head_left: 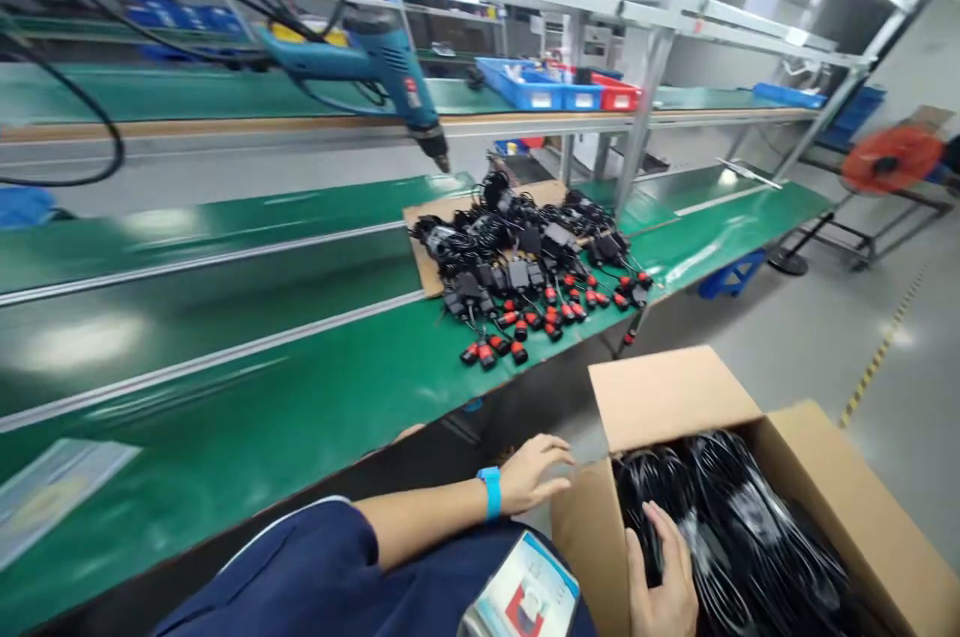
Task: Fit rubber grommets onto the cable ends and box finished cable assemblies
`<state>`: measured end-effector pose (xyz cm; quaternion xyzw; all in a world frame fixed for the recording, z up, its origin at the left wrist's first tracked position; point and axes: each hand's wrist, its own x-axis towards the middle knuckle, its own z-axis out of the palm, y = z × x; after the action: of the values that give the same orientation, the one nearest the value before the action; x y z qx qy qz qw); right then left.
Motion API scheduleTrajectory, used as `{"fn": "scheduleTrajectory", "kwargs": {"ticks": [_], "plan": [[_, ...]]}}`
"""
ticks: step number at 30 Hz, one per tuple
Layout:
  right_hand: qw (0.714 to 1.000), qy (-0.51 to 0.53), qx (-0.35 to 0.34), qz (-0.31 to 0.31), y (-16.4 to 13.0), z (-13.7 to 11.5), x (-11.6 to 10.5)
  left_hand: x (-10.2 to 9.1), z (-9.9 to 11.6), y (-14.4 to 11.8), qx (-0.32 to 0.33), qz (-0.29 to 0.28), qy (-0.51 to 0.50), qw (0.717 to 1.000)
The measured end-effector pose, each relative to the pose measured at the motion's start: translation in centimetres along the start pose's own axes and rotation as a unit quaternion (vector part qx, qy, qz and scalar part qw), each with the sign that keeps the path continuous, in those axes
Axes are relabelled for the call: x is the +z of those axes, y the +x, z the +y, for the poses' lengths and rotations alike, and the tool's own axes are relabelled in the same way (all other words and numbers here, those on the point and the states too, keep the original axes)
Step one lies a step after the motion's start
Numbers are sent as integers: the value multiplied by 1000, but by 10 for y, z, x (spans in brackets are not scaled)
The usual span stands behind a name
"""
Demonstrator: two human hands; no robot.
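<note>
Closest to us, our right hand (660, 577) reaches into the cardboard box (847, 487), fingers curled on a bagged cable bundle (742, 527), probably gripping it, though blur hides the fingertips. Our left hand (534, 473) rests on the box's near corner, fingers spread, steadying it. More cables (532, 272) lie well apart on the green bench (225, 387).

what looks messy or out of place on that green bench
The black cable assemblies lie in a tangled heap, spilling off their cardboard sheet; some red connectors reach the bench's front edge. Nothing looks damaged.
</note>
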<state>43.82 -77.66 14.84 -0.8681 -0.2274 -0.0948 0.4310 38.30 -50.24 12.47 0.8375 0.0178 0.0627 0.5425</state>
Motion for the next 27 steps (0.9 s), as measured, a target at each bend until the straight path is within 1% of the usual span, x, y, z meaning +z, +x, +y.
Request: {"fn": "scheduleTrajectory", "kwargs": {"ticks": [1, 3, 6, 7, 9, 10, 12, 15, 18, 21, 23, 25, 27], "plan": [[1000, 15, -7, -14, 13, -8, 24, -30, -16, 5, -26, 56, -1, 998], [998, 35, -28, -47, 46, -26, 69, -93, -46, 20, -72, 162, -16, 984], [989, 48, -43, -130, 106, -59, 124, -184, -81, 50, -120, 292, -56, 947], [986, 49, -41, -155, 128, -72, 140, -213, -89, 60, -130, 323, -74, 934], [981, 52, -35, -183, 175, -99, 166, -266, -101, 80, -141, 365, -112, 914], [980, 54, -32, -188, 200, -113, 178, -289, -105, 90, -144, 376, -132, 906], [976, 57, -34, -206, 255, -141, 201, -330, -111, 112, -147, 388, -174, 893], [965, 57, -52, -250, 347, -180, 238, -377, -119, 151, -152, 403, -235, 871], [955, 61, -75, -279, 443, -211, 288, -417, -132, 197, -169, 419, -268, 851], [945, 49, -84, -312, 537, -235, 353, -456, -150, 248, -203, 445, -250, 836], [939, 26, -82, -334, 591, -249, 401, -481, -164, 280, -233, 467, -220, 824], [929, -6, -75, -363, 634, -262, 451, -502, -179, 308, -269, 486, -187, 810], [914, -36, -73, -398, 664, -275, 499, -517, -193, 331, -305, 495, -157, 798]]}}
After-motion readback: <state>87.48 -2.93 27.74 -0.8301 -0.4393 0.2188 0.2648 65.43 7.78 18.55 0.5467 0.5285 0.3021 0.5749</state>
